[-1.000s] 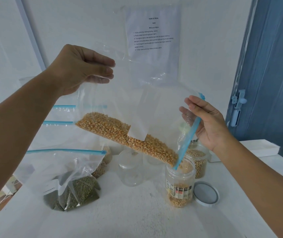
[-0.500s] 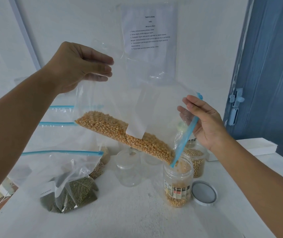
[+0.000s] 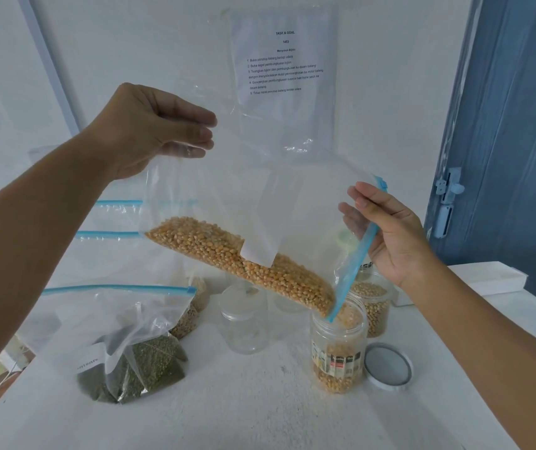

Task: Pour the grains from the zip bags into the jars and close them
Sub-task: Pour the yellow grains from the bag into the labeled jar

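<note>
White bench (image 3: 244,414) under a pale wall: at its left lies a zip bag of green grains (image 3: 133,362), its label unreadable. Above it the left hand (image 3: 149,131) pinches the raised bottom corner of the corn bag (image 3: 244,254), fingers curled on the film. Kernels run down to the bag's blue zip mouth, which dips into the open jar (image 3: 338,352) — partly filled, its label too small to read, its lid (image 3: 388,368) just beside. The right hand (image 3: 393,232) holds the zip edge with loosely bent fingers. Best to keep the mouth inside the rim and lift the corner gradually. The wall sheet (image 3: 284,60) reads "TASK & GOAL".
</note>
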Action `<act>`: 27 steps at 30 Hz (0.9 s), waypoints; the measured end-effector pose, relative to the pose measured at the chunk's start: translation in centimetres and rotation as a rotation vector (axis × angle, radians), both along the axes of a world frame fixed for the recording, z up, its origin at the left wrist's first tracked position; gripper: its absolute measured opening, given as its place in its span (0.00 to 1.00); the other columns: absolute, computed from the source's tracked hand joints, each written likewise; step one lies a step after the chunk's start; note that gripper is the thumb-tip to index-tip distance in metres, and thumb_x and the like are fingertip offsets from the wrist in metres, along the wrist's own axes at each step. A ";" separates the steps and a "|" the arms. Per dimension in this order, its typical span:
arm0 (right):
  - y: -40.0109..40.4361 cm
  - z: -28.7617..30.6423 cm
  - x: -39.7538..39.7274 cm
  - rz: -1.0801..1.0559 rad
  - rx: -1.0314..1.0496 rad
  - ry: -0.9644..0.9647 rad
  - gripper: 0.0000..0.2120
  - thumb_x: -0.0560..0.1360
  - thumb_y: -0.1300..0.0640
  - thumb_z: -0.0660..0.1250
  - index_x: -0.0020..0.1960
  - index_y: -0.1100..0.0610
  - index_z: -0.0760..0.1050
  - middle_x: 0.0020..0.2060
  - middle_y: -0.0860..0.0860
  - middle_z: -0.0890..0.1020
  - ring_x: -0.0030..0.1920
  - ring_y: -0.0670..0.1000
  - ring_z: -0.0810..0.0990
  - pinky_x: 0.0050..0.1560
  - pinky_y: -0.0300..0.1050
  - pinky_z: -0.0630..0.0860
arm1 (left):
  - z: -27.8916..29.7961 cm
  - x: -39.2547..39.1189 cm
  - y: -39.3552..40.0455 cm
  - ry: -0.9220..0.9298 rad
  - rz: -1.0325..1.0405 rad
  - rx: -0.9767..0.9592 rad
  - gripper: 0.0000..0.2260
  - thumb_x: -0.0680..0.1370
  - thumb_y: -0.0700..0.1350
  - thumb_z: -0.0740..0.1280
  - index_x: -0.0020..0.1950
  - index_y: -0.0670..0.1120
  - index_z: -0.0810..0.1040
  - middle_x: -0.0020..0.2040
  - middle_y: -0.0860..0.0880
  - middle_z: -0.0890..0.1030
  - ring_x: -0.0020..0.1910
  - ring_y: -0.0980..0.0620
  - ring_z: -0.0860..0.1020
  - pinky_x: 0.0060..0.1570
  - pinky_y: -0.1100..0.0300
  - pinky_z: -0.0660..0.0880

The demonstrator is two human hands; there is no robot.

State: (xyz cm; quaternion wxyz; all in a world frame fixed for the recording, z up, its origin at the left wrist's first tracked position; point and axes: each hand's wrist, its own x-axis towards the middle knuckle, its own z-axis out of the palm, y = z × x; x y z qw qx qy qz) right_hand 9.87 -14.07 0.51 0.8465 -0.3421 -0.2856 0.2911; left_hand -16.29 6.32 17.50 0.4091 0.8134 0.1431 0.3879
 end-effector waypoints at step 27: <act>0.1 0.1 -0.6 -0.010 0.002 0.029 0.11 0.79 0.68 0.68 0.55 0.57 0.85 0.56 0.53 0.87 0.56 0.57 0.87 0.51 0.42 0.84 | 0.1 -0.3 0.1 0.004 -0.004 -0.014 0.15 0.69 0.37 0.78 0.55 0.38 0.86 0.53 0.36 0.86 0.50 0.39 0.87 0.51 0.51 0.85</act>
